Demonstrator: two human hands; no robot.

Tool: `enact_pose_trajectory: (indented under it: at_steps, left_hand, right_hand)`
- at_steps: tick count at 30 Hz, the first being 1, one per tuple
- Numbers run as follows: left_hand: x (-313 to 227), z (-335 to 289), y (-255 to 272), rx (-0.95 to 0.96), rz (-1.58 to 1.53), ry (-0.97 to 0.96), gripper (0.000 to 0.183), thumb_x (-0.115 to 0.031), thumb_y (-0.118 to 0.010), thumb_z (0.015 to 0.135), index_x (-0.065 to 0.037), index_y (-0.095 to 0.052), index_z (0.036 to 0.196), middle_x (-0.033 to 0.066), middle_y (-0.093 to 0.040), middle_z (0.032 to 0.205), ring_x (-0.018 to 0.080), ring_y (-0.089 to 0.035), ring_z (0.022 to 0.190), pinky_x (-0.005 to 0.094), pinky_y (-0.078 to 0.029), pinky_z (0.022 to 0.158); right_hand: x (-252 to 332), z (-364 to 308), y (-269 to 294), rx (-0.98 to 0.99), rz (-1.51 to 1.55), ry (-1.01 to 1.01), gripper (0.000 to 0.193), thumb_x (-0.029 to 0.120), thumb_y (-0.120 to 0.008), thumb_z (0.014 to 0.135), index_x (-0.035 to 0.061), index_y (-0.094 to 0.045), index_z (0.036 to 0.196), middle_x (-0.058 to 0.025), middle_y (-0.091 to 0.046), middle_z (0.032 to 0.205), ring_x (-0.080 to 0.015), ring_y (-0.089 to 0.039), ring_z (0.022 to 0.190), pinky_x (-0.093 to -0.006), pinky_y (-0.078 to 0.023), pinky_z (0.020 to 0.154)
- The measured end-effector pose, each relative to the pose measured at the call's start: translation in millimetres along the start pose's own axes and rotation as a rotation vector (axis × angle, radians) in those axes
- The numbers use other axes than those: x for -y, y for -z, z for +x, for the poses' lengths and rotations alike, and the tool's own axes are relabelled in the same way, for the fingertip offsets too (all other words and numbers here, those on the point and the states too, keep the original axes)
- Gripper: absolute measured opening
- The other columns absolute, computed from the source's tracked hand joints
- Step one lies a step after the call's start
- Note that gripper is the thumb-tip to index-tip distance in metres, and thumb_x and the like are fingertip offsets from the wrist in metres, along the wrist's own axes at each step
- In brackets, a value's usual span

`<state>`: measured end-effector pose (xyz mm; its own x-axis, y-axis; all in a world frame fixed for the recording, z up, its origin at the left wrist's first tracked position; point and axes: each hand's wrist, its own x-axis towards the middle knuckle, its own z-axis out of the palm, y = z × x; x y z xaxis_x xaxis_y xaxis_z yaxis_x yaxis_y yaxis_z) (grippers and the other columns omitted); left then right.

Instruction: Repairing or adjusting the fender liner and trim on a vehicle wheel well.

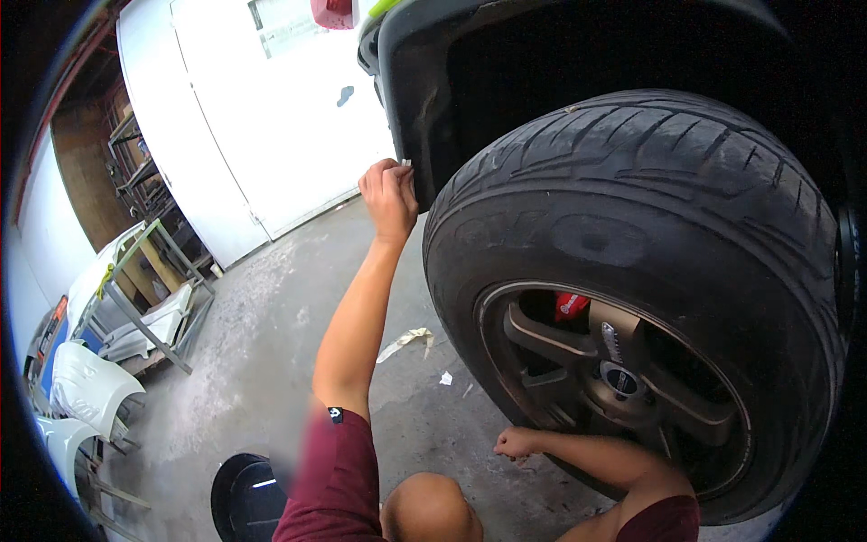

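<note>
My left hand [390, 200] is raised to the lower edge of the black wheel-arch trim [417, 117]. Its fingers are closed, and a small pale piece [405, 163] pokes out at the fingertips against the trim; its kind is unclear. Low beside the wheel, my right hand [517, 444] is held with fingers curled together, and whatever may be in them is too small to make out. The big black tire [578, 217] with its bronze rim [614, 339] fills the right side. A red brake caliper [569, 305] shows behind the spokes.
Crumpled masking tape [406, 343] and a white scrap [446, 378] lie on the concrete floor. A black tub [244, 501] stands at the lower left. White car body panels [86, 384] and a metal rack [149, 307] line the left, and a white door [280, 117] is behind.
</note>
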<state>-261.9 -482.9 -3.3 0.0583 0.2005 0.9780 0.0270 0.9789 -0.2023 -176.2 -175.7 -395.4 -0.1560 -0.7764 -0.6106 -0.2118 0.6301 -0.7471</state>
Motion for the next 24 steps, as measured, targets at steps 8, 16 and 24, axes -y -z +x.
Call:
enact_pose_trajectory:
  at_steps: [8, 16, 24]
  left_hand:
    - [8.8, -25.9, 5.7, 0.065, 0.005, 0.009, 0.017, 0.001, -0.066, 0.08, -0.004, -0.057, 0.093, 0.0146, -0.059, 0.097, 0.0331, -0.056, 0.091, 0.0433, -0.039, 0.083]
    - [-3.6, -25.9, 11.7, 0.006, -0.216, 0.36, 0.024, -0.023, -0.065, 0.093, -0.001, -0.057, 0.09, 0.0125, -0.059, 0.087, 0.0262, -0.059, 0.082, 0.0381, -0.044, 0.073]
    - [1.3, -3.5, 9.0, 0.381, -0.848, 1.107, 0.041, -0.039, -0.059, 0.1, -0.006, -0.057, 0.076, 0.0025, -0.055, 0.066, 0.0123, -0.05, 0.056, 0.0275, -0.039, 0.053]
  right_hand:
    - [-5.5, -0.8, 0.1, 0.007, 0.009, 0.004, 0.032, 0.031, -0.064, 0.094, -0.001, -0.067, 0.098, -0.0095, -0.064, 0.075, -0.0187, -0.06, 0.057, -0.0367, -0.051, 0.052]
    - [5.3, -11.3, 2.8, 0.025, -0.057, -0.035, 0.031, 0.032, -0.061, 0.097, 0.0014, -0.066, 0.097, -0.009, -0.065, 0.079, -0.0159, -0.058, 0.064, -0.0333, -0.05, 0.057]
    - [-6.2, -3.5, -2.9, -0.011, -0.019, 0.004, 0.031, 0.032, -0.066, 0.091, 0.0007, -0.069, 0.096, -0.0088, -0.066, 0.074, -0.0191, -0.061, 0.062, -0.0368, -0.052, 0.056]
